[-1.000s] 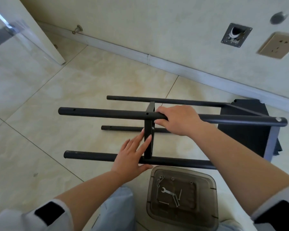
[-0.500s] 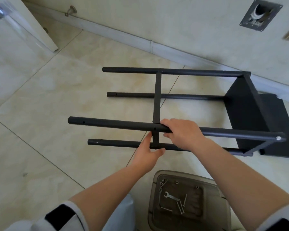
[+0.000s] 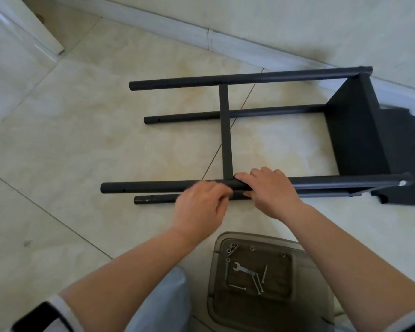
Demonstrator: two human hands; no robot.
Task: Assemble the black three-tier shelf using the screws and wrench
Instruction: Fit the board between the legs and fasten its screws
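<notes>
Lying on its side on the tiled floor point(image 3: 82, 144), the black shelf frame point(image 3: 225, 130) is gripped at its near pole by the right hand point(image 3: 271, 190); the left hand point(image 3: 199, 207) is curled beside it, its hold unclear. Screws point(image 3: 258, 285) and wrench point(image 3: 243, 269) are kept in a lid point(image 3: 304, 295) nearby.

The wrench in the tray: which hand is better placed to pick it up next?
Probably the left. The right hand grips the near pole at the crossbar joint and steadies the frame. The left hand sits beside it with curled fingers, seemingly less loaded. The wrench lies in the tray between both forearms.
</notes>
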